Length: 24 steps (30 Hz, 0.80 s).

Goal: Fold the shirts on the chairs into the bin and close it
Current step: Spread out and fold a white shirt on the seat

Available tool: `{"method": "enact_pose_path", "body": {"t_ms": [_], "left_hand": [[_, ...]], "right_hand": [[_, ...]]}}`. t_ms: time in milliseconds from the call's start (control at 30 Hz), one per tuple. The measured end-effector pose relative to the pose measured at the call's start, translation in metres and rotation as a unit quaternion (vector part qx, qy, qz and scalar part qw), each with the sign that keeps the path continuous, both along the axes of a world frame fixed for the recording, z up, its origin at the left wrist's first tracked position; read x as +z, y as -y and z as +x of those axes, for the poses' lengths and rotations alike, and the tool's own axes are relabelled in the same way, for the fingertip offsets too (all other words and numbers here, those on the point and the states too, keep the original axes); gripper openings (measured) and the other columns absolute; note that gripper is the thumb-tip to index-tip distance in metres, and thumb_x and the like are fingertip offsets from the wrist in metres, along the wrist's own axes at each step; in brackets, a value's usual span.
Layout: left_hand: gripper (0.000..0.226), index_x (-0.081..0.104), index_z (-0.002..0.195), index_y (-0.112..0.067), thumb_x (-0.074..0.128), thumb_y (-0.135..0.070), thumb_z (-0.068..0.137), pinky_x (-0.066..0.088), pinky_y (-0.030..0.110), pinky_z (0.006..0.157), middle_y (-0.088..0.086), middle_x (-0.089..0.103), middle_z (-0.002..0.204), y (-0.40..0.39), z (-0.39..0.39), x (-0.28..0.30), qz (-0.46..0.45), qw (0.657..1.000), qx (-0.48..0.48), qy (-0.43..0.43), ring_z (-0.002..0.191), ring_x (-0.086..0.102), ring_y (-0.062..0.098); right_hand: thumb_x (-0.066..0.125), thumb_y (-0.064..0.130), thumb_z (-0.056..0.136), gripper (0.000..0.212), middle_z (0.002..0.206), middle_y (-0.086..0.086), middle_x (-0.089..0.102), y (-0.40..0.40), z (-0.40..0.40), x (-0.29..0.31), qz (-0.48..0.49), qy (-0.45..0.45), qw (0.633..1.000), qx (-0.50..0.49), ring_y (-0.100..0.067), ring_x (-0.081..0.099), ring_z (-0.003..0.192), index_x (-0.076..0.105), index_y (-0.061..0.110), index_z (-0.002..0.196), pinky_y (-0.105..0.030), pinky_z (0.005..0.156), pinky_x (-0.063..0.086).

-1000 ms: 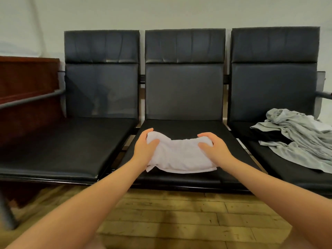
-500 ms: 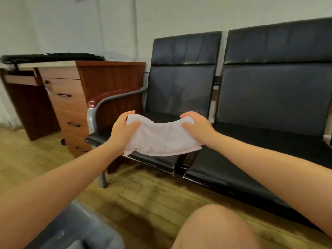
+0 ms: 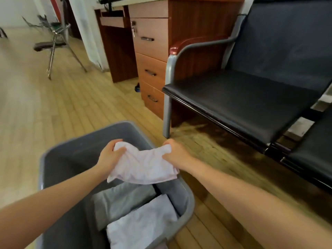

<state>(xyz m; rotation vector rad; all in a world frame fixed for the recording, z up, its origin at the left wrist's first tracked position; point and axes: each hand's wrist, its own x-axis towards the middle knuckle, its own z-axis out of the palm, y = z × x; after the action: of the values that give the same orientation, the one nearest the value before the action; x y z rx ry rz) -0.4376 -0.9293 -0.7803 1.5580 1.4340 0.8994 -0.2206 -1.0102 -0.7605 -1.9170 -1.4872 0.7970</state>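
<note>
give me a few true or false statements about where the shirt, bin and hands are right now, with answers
1. Both hands, left and right, grip the folded pale pink shirt. True.
2. The pale pink shirt already lies on the bottom of the grey plastic bin. False: it is held up over the bin's opening.
3. The bin already holds folded clothes, a grey one and a white one. True.
4. A lid covers the bin. False: the bin is open and no lid shows.
5. A crumpled shirt lies on the black padded chair seat. False: the visible seat has nothing on it.
</note>
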Motion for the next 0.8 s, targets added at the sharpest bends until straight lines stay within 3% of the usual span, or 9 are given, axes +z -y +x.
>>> {"method": "enact_pose_path", "body": {"t_ms": [167, 267, 400, 500, 567, 667, 800], "left_hand": [[0.04, 0.05, 0.134, -0.018, 0.053, -0.016, 0.095, 0.041, 0.036, 0.097, 0.003, 0.054, 0.129, 0.003, -0.046, -0.063, -0.046, 0.997, 0.056, -0.036, 0.111, 0.051, 0.021], [0.042, 0.047, 0.137, -0.018, 0.052, -0.017, 0.095, 0.041, 0.044, 0.102, 0.006, 0.052, 0.134, 0.007, -0.063, -0.089, -0.059, 0.992, 0.102, -0.052, 0.119, 0.05, 0.027], [0.045, 0.045, 0.138, -0.015, 0.053, -0.019, 0.095, 0.042, 0.048, 0.101, 0.017, 0.049, 0.136, 0.011, -0.079, -0.115, -0.098, 0.984, 0.125, -0.087, 0.121, 0.049, 0.036], [0.057, 0.041, 0.142, -0.014, 0.049, -0.037, 0.09, 0.037, 0.043, 0.103, 0.028, 0.042, 0.137, 0.018, -0.083, -0.127, -0.201, 0.947, 0.104, -0.23, 0.121, 0.044, 0.043], [0.054, 0.041, 0.143, -0.017, 0.05, -0.035, 0.093, 0.032, 0.038, 0.106, 0.026, 0.04, 0.139, 0.019, -0.08, -0.12, -0.223, 0.915, 0.071, -0.33, 0.125, 0.04, 0.042], [0.045, 0.05, 0.137, -0.013, 0.056, -0.025, 0.094, 0.035, 0.038, 0.107, 0.022, 0.051, 0.133, 0.015, -0.059, -0.097, -0.136, 0.943, 0.002, -0.304, 0.124, 0.046, 0.038], [0.03, 0.06, 0.123, -0.015, 0.058, -0.016, 0.093, 0.041, 0.03, 0.095, 0.007, 0.06, 0.116, 0.017, 0.003, -0.038, 0.03, 0.968, -0.116, -0.219, 0.112, 0.056, 0.023]], "right_hand": [[0.048, 0.009, 0.091, 0.039, 0.129, -0.009, 0.049, -0.022, -0.048, -0.038, -0.004, 0.087, 0.994, 0.067, -0.029, 0.052, 0.113, 0.05, 0.017, 0.129, -0.028, 0.082, 0.04], [0.049, 0.008, 0.094, 0.04, 0.131, -0.01, 0.043, -0.03, -0.066, -0.052, 0.008, 0.139, 0.985, 0.104, -0.033, 0.053, 0.113, 0.046, 0.015, 0.133, -0.034, 0.088, 0.043], [0.048, 0.007, 0.094, 0.052, 0.138, -0.012, 0.036, -0.036, -0.076, -0.078, -0.054, 0.151, 0.978, 0.136, -0.035, 0.049, 0.119, 0.036, 0.016, 0.144, -0.039, 0.096, 0.044], [0.047, 0.011, 0.095, 0.061, 0.146, -0.012, 0.026, -0.032, -0.07, -0.089, -0.124, 0.174, 0.964, 0.156, -0.034, 0.038, 0.129, 0.023, 0.018, 0.152, -0.041, 0.103, 0.041], [0.049, 0.019, 0.097, 0.06, 0.147, -0.009, 0.027, -0.026, -0.065, -0.082, -0.113, 0.158, 0.965, 0.178, -0.034, 0.041, 0.127, 0.024, 0.02, 0.151, -0.042, 0.1, 0.043], [0.05, 0.024, 0.096, 0.051, 0.14, -0.004, 0.037, -0.013, -0.054, -0.05, -0.042, 0.105, 0.973, 0.2, -0.025, 0.05, 0.117, 0.036, 0.021, 0.145, -0.038, 0.096, 0.045], [0.055, 0.02, 0.094, 0.037, 0.114, -0.003, 0.057, 0.012, -0.018, 0.005, 0.061, 0.075, 0.986, 0.133, -0.011, 0.051, 0.087, 0.055, 0.017, 0.131, -0.031, 0.088, 0.045]]}}
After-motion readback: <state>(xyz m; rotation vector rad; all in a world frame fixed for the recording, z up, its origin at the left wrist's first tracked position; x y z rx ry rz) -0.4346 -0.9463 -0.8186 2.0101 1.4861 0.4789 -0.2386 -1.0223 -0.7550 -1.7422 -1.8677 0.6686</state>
